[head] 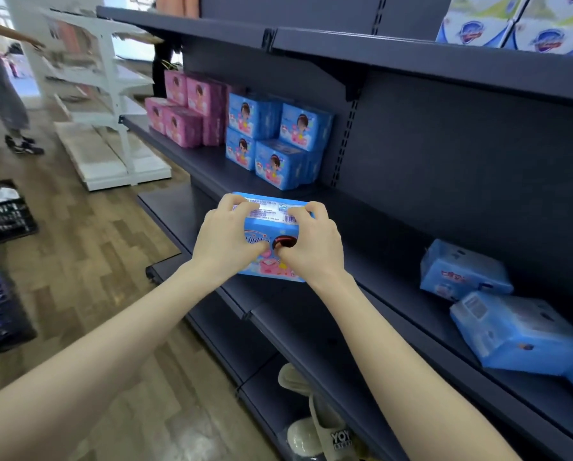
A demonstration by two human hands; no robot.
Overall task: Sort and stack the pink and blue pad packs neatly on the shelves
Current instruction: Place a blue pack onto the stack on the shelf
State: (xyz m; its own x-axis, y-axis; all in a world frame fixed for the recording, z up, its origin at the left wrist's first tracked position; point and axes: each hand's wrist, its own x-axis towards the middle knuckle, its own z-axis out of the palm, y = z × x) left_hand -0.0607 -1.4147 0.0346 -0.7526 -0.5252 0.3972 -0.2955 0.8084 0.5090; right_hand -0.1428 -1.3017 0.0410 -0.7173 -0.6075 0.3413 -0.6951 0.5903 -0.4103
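Blue plastic wrapped the held pack [273, 227], which both hands clasped from either side. The left hand [225, 237] curled its fingers over the upper left edge with the thumb on the printed front. The right hand [311, 244] gripped the upper right edge the same way, its thumb pressed near the dark-haired cartoon face. The pack's labelled top, with a barcode, tilted up toward the camera. It hung at the front lip of the dark grey middle shelf [394, 227]; whether its far edge touched the shelf could not be told.

Farther back on that shelf stood the blue stack [278, 141], packs upright in two tiers. Just beside it to the left was the pink stack [185, 111], also two tiers high. Well to the right, two loose blue packs [497, 314] lay tumbled on their sides, one leaning against the other.

On the top shelf [411, 58] sat white and blue packages [527, 24]. Pale slippers [325, 430] rested on the lowest shelf below the arms. Across the wood-patterned floor [89, 261] stood a white rack [105, 94], blurred. A person [2, 84] stood by it, and black crates [2, 217] sat at the left edge.
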